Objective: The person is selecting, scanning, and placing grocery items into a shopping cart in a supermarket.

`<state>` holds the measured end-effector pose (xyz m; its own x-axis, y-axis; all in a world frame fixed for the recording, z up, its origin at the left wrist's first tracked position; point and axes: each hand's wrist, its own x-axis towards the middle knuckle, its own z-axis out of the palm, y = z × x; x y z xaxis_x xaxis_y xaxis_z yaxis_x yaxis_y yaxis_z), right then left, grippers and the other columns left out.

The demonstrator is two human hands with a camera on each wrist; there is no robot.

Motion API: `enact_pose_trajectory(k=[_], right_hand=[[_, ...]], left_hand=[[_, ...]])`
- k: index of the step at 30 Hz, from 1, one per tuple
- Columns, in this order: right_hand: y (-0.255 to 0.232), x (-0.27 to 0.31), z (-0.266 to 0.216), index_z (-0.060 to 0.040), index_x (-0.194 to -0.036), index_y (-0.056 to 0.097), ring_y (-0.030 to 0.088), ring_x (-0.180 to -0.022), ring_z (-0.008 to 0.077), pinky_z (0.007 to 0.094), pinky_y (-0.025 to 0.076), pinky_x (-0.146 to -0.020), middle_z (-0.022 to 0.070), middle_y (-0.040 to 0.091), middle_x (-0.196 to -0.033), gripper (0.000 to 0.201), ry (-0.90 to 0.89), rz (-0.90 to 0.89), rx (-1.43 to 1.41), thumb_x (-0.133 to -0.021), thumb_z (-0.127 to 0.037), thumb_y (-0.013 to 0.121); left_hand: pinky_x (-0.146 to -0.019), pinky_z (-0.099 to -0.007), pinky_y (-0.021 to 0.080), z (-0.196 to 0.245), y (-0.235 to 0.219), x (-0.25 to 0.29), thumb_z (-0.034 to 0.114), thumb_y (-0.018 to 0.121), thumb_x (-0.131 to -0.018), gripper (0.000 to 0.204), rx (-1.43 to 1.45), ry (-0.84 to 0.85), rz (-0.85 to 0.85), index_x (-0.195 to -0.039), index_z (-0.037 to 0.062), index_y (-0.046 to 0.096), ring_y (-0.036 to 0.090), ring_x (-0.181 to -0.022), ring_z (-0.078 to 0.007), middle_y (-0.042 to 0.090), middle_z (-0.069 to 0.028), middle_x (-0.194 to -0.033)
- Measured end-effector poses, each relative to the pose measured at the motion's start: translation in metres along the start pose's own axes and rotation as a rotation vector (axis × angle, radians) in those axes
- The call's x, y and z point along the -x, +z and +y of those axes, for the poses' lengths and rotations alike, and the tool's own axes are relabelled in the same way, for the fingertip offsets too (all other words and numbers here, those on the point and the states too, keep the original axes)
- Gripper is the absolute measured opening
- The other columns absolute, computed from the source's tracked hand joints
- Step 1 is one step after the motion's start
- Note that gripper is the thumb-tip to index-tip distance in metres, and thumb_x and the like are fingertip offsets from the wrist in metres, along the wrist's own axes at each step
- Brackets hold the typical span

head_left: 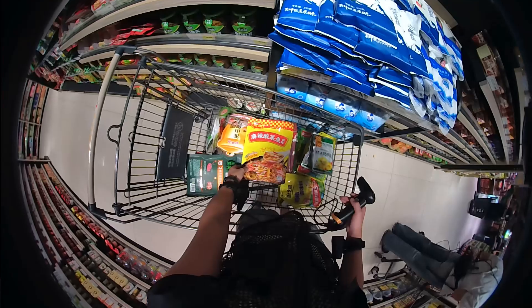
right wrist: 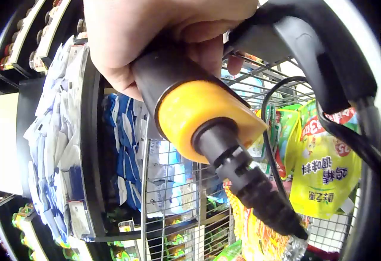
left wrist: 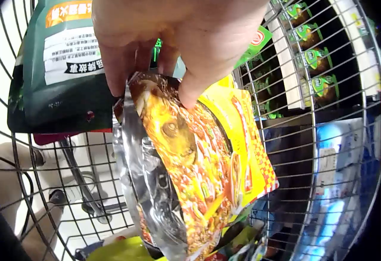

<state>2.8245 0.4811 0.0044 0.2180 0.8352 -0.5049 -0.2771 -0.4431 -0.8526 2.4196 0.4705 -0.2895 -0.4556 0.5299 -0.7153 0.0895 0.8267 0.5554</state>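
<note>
My left hand [head_left: 237, 172] pinches the lower edge of a yellow seasoning packet [head_left: 267, 141] with a dish pictured on it, above the shopping cart [head_left: 149, 194]. In the left wrist view, thumb and fingers [left wrist: 189, 88] grip the packet's silver-backed edge. A dark green pouch [left wrist: 71, 94] lies beside that hand. My right hand [head_left: 354, 215] grips a black corded handheld scanner [head_left: 344, 217] at the cart's near right corner. Its yellow-orange collar [right wrist: 202, 118] and ribbed cable end point down toward the basket in the right wrist view.
Other packets in the cart include a yellow-green one [head_left: 299, 190] and an orange one [head_left: 234, 132]. Blue-and-white bags [head_left: 366, 36] are piled beyond it. Stocked shelves [head_left: 177, 50] line both sides. Someone in jeans [head_left: 421, 252] is at the lower right.
</note>
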Motion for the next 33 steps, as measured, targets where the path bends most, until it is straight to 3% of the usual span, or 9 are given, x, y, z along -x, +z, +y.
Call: enact_pose_trajectory(k=[2,9,12,17,19,20,21,26,33], right_hand=[[-0.004,-0.003,0.001,0.0015,-0.108,0.044,0.061,-0.088,0.0251,0.0367,0.049,-0.079,0.0174,0.063,-0.087,0.033,-0.017,-0.009,0.006,-0.082,-0.015,0.057],[0.0,0.001,-0.002,0.0016,-0.108,0.045,0.061,-0.086,0.025,0.0359,0.049,-0.079,0.0171,0.063,-0.087,0.032,-0.013,0.03,0.028,-0.082,-0.012,0.057],[-0.006,-0.007,0.016,-0.0004,-0.106,0.045,0.061,-0.082,0.0219,0.0307,0.045,-0.077,0.0155,0.064,-0.084,0.03,-0.092,0.021,0.056,-0.083,-0.017,0.055],[0.003,-0.001,0.017,0.0021,-0.107,0.045,0.061,-0.085,0.023,0.0331,0.047,-0.079,0.0162,0.063,-0.086,0.031,-0.038,0.04,0.066,-0.082,-0.013,0.056],[0.002,0.0,0.015,0.0023,-0.107,0.045,0.061,-0.084,0.0222,0.0314,0.047,-0.076,0.0153,0.063,-0.083,0.03,-0.052,0.045,0.065,-0.083,-0.012,0.057],[0.003,0.002,0.012,0.0023,-0.107,0.045,0.061,-0.084,0.0222,0.0314,0.047,-0.076,0.0153,0.063,-0.083,0.03,-0.049,0.046,0.066,-0.083,-0.012,0.057],[0.004,0.003,0.009,0.0023,-0.107,0.045,0.061,-0.083,0.0223,0.0314,0.047,-0.077,0.0152,0.063,-0.083,0.03,-0.056,0.047,0.067,-0.083,-0.011,0.057],[0.0,0.002,0.013,0.002,-0.107,0.045,0.061,-0.083,0.0227,0.0303,0.046,-0.077,0.0151,0.063,-0.083,0.028,-0.079,0.039,0.038,-0.083,-0.01,0.056],[0.002,0.001,0.014,0.0013,-0.107,0.045,0.061,-0.082,0.0215,0.0304,0.044,-0.078,0.0142,0.063,-0.082,0.028,-0.065,0.049,0.088,-0.083,-0.01,0.055]], left_hand=[[-0.081,-0.0335,0.047,-0.001,-0.001,-0.003,0.04,0.075,-0.068,0.059,0.117,0.089,-0.169,-0.107,-0.0014,0.06,0.061,-0.092,-0.0251,0.065,-0.0148,-0.099],[-0.085,-0.0326,0.044,0.015,0.029,0.017,0.038,0.081,-0.062,0.076,0.352,0.25,-0.238,-0.117,-0.0008,0.045,0.057,-0.096,-0.0215,0.059,-0.0134,-0.108],[-0.082,-0.0313,0.046,0.033,0.031,0.031,0.042,0.083,-0.058,0.082,0.061,0.23,-0.097,-0.117,-0.0002,0.045,0.058,-0.095,-0.0219,0.059,-0.0138,-0.109],[-0.071,-0.031,0.05,0.028,0.021,0.006,0.037,0.082,-0.063,0.087,0.33,-0.01,0.014,-0.116,-0.008,0.029,0.059,-0.089,-0.021,0.056,-0.0228,-0.099],[-0.072,-0.0303,0.05,0.073,-0.003,0.043,0.038,0.078,-0.068,0.072,0.265,-0.001,-0.166,-0.112,-0.0089,0.045,0.06,-0.089,-0.0198,0.06,-0.0182,-0.102],[-0.073,-0.0302,0.05,0.063,0.003,0.025,0.038,0.077,-0.07,0.067,0.302,0.033,-0.359,-0.109,-0.0089,0.052,0.06,-0.089,-0.0195,0.061,-0.0166,-0.103],[-0.079,-0.0309,0.046,0.03,0.022,-0.007,0.046,0.075,-0.067,0.065,0.251,0.081,-0.275,-0.108,-0.0022,0.06,0.06,-0.092,-0.0194,0.064,-0.0106,-0.103],[-0.081,-0.0301,0.046,0.075,0.026,0.037,0.032,0.077,-0.07,0.057,0.417,0.033,-0.383,-0.112,-0.0003,0.058,0.059,-0.093,-0.0174,0.063,-0.0093,-0.106],[-0.082,-0.0298,0.046,0.098,0.032,0.057,0.009,0.074,-0.071,0.046,0.518,0.299,-0.521,-0.112,0.0001,0.056,0.059,-0.094,-0.0179,0.063,-0.0083,-0.107]])
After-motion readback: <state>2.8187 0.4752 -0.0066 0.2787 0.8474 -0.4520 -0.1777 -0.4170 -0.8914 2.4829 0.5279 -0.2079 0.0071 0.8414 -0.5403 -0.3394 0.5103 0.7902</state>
